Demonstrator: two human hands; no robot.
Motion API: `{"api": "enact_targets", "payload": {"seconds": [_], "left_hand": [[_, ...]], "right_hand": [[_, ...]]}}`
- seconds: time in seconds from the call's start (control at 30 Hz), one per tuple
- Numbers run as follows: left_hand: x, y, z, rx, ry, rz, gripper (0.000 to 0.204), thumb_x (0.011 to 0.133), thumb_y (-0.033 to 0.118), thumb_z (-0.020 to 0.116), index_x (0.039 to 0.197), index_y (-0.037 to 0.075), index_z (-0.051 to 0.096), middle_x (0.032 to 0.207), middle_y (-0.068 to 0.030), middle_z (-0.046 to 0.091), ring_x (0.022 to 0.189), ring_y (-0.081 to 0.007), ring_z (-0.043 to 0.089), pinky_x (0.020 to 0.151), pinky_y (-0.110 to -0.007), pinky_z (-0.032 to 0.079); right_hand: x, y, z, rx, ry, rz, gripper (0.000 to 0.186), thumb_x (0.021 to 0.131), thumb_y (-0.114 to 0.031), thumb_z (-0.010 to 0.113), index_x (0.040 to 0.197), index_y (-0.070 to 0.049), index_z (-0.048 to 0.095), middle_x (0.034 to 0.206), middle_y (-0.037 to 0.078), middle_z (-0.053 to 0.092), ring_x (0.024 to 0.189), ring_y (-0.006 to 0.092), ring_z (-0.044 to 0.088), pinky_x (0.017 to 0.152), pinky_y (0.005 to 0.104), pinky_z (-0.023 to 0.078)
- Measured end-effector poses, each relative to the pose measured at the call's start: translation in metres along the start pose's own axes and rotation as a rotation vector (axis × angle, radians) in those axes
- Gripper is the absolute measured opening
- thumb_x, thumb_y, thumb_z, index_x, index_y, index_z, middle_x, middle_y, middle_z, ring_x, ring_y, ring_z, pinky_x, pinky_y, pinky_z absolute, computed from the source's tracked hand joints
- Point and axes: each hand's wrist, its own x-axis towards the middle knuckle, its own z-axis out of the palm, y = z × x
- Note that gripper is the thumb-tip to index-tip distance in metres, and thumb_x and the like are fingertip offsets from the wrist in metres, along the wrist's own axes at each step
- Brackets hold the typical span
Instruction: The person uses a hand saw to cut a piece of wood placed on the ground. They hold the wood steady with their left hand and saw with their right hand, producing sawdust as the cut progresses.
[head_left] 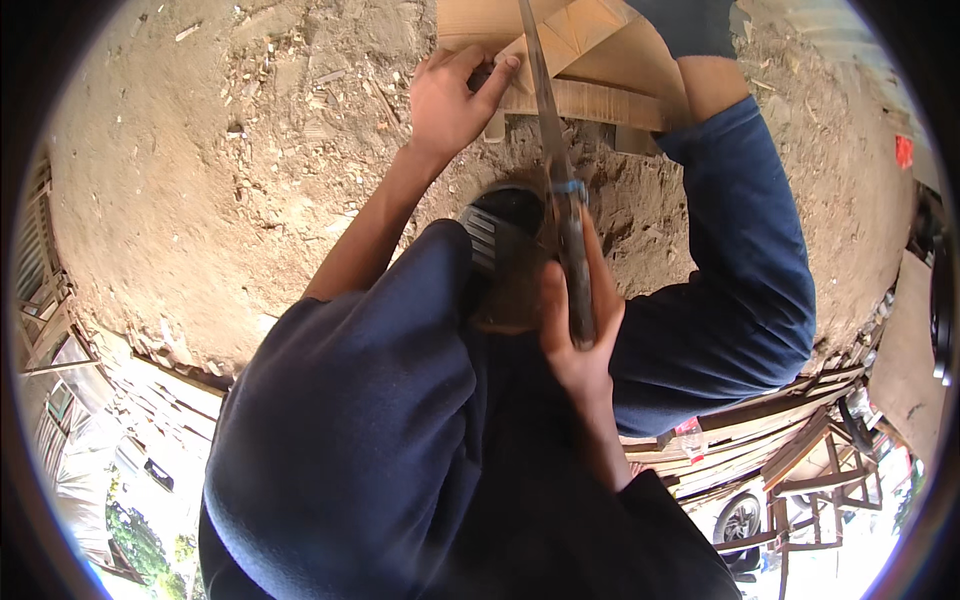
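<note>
A long narrow metal blade (540,85) with a dark handle and blue band runs upright through the middle of the view, across tan wood-like boards (612,62) on the dirt. My right hand (585,305) is closed around the handle, its fingers slightly blurred. My left hand (462,100) grips the boards left of the blade, fingers curled and thumb on the surface. My bare right ankle (715,85), below dark blue trousers, lies against the boards' right end. A dark sandal (505,210) shows under the handle.
Dirt ground (230,190) with scattered chips surrounds me. Stacked wooden slats (750,405), a wooden frame (820,480) and a wheel (740,520) show at the lower right rim. Corrugated sheeting and timber (45,270) stand along the left rim.
</note>
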Motion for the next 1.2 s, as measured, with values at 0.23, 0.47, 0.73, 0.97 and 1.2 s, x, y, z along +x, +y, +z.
{"api": "enact_targets", "payload": {"seconds": [0.23, 0.47, 0.73, 0.97, 1.2], "left_hand": [[-0.003, -0.002, 0.005, -0.002, 0.094, 0.024, 0.035, 0.090, 0.037, 0.067, 0.081, 0.003, 0.067, 0.069, -0.0133, 0.062, 0.064, -0.0306, 0.059, 0.062, -0.041, 0.047], [-0.004, -0.002, 0.004, 0.069, 0.054, 0.039, 0.036, 0.091, 0.038, 0.067, 0.080, 0.003, 0.067, 0.067, -0.0144, 0.062, 0.066, -0.0302, 0.062, 0.062, -0.041, 0.048], [-0.003, -0.001, 0.000, 0.026, 0.018, -0.018, 0.036, 0.090, 0.038, 0.067, 0.082, 0.004, 0.068, 0.069, -0.0143, 0.063, 0.066, -0.0304, 0.062, 0.062, -0.041, 0.048], [-0.004, -0.003, 0.006, 0.025, 0.088, 0.004, 0.035, 0.090, 0.038, 0.068, 0.084, 0.004, 0.069, 0.069, -0.0142, 0.062, 0.066, -0.0307, 0.062, 0.062, -0.041, 0.048], [-0.006, -0.005, 0.009, 0.071, 0.079, 0.061, 0.037, 0.088, 0.041, 0.067, 0.077, 0.007, 0.066, 0.066, -0.0073, 0.065, 0.073, -0.0275, 0.063, 0.071, -0.041, 0.046]], "right_hand": [[0.004, -0.003, -0.013, -0.009, -0.039, -0.019, 0.054, 0.095, -0.008, 0.055, 0.143, 0.012, 0.037, 0.114, 0.019, 0.067, 0.092, 0.0134, 0.063, 0.081, 0.0276, 0.050], [-0.020, 0.003, -0.025, 0.007, -0.024, -0.022, 0.056, 0.095, -0.014, 0.057, 0.141, 0.013, 0.039, 0.123, 0.022, 0.063, 0.109, 0.0172, 0.060, 0.093, 0.0302, 0.047], [0.012, 0.000, -0.012, 0.001, -0.040, 0.004, 0.057, 0.095, -0.014, 0.056, 0.142, 0.012, 0.038, 0.122, 0.023, 0.064, 0.102, 0.0149, 0.062, 0.087, 0.0290, 0.050], [0.006, 0.003, -0.013, 0.000, -0.013, -0.020, 0.056, 0.095, -0.012, 0.056, 0.141, 0.012, 0.039, 0.110, 0.021, 0.068, 0.090, 0.0149, 0.065, 0.081, 0.0272, 0.051], [-0.031, -0.004, -0.023, -0.010, -0.019, -0.048, 0.057, 0.095, -0.011, 0.056, 0.143, 0.012, 0.036, 0.119, 0.024, 0.065, 0.095, 0.0177, 0.066, 0.085, 0.0288, 0.051]]}}
